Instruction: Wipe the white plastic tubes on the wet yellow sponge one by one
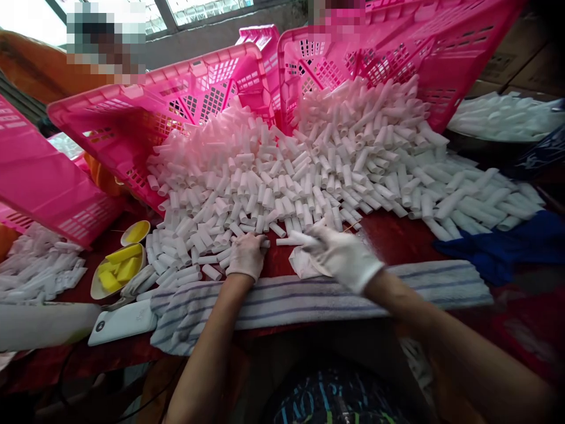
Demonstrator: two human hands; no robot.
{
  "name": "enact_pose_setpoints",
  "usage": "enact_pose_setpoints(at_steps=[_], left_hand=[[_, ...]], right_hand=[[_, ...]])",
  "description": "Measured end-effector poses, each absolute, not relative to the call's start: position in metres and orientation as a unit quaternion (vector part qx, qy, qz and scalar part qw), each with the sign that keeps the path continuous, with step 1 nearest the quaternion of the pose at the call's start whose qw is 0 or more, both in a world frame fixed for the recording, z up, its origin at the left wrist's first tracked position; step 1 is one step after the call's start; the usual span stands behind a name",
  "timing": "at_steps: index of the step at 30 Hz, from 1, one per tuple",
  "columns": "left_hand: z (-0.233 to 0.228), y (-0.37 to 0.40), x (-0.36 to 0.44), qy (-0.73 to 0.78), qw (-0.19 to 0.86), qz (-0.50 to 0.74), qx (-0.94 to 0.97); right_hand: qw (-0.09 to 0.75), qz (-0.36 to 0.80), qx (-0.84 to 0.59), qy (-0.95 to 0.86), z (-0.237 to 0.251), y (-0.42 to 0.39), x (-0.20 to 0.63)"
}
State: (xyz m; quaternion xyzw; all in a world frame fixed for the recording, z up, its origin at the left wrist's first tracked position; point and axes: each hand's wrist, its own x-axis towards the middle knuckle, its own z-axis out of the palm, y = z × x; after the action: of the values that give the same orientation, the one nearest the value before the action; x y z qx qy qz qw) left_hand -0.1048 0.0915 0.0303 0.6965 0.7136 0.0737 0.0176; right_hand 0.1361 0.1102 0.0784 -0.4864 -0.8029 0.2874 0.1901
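My right hand [346, 259], in a white glove with greyed fingertips, is closed on a white plastic tube [293, 238] that points left from its fingers. Under that hand lies a crumpled white piece [302, 263], partly covered. My left hand [245, 257], also gloved, has its fingers curled at the near edge of the heap; what they hold, if anything, is hidden. A large heap of short white tubes [282, 191] spreads over the red table [280, 259] in front of both hands. A striped towel [309, 303] runs along the front edge beneath my wrists.
Two pink crates [128, 100] lie tipped behind the heap, the other crate [463, 53] to the right. At left are a bowl of yellow pieces [117, 271], a smaller yellow-filled dish [136, 232] and a white phone [123, 323]. A blue cloth [503, 247] lies right.
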Motion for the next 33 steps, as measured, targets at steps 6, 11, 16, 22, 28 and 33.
enact_pose_setpoints(at_steps=[6,11,16,22,28,33], left_hand=[[0.024,0.098,-0.085,0.758,0.123,0.216,0.603],[0.025,0.091,-0.064,0.707,0.313,0.452,0.446],[0.029,0.07,-0.038,0.636,0.442,0.492,0.398],[0.026,0.064,-0.013,0.672,0.416,0.471,0.392],[0.021,0.06,-0.015,0.685,0.333,0.421,0.493],[0.015,0.062,-0.023,0.711,0.266,0.354,0.546]], right_hand=[[0.238,0.586,-0.443,-0.635,0.051,0.143,0.238],[0.272,0.572,-0.503,-0.588,0.016,0.155,0.227],[0.333,0.536,-0.448,-0.633,0.005,0.147,0.232],[0.321,0.498,-0.452,-0.667,-0.004,0.136,0.243],[0.37,0.398,-0.426,-0.723,-0.014,0.131,0.244],[0.34,0.421,-0.446,-0.713,-0.005,0.124,0.238]])
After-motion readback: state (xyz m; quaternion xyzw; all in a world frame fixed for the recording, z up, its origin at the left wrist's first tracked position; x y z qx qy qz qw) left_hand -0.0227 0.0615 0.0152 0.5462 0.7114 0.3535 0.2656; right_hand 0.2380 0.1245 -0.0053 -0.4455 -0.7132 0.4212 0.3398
